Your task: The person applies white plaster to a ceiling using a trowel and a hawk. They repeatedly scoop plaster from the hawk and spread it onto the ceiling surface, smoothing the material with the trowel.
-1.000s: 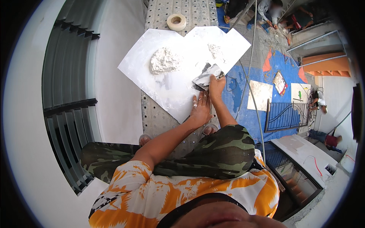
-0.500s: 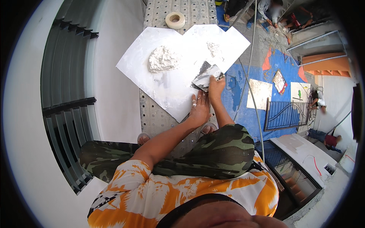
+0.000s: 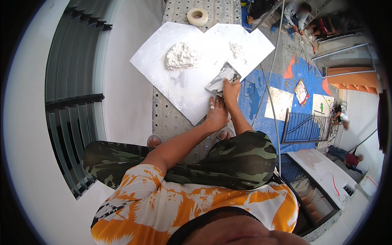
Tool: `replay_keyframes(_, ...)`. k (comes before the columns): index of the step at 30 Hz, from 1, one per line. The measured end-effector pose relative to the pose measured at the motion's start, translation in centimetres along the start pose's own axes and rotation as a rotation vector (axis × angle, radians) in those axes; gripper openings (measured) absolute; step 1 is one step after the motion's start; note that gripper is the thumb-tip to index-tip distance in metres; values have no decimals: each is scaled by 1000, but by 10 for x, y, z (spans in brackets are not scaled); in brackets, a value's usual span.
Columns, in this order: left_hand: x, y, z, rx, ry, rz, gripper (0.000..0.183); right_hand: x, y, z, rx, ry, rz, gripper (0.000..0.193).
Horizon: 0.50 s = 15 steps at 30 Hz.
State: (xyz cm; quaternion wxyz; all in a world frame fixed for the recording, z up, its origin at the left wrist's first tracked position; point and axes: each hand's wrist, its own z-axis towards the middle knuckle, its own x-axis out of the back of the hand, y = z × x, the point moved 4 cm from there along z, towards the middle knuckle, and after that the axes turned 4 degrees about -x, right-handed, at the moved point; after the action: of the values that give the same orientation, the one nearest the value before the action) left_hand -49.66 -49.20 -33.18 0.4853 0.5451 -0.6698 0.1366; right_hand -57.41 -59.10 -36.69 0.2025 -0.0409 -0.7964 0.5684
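Note:
My right hand [image 3: 231, 91] is closed round a broad putty knife [image 3: 222, 79]; its handle is hidden in my grip. White paste smears the metal blade, which lies low over the white board [image 3: 189, 96]. Just below it, my left hand [image 3: 217, 115] lies flat at the board's near edge, fingers stretched out and specked with paste. A large lumpy heap of white putty [image 3: 182, 56] sits on the board to the left. Beyond the blade there is a smaller smear of putty [image 3: 236, 50].
The board rests on a perforated metal scaffold plank [image 3: 163, 109]. A roll of tape [image 3: 197, 17] lies at its far end. Louvred windows [image 3: 73, 61] line the left wall. To the right, far below, are a blue tarp [image 3: 255, 77], a metal grille [image 3: 307, 127] and several people.
The putty knife's blade has turned slightly in my right hand. My left hand stays at the board's edge. The whole view has shifted a little.

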Motion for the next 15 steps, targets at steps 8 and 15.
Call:
replay_keyframes(8,-4,-4,3,0,140,-69,86,-9,3,-9,-35,20,34,31)
replay_keyframes(15,0,-1,2,-1,83,-100,89,-7,10,-4,-125,4,-7,36)
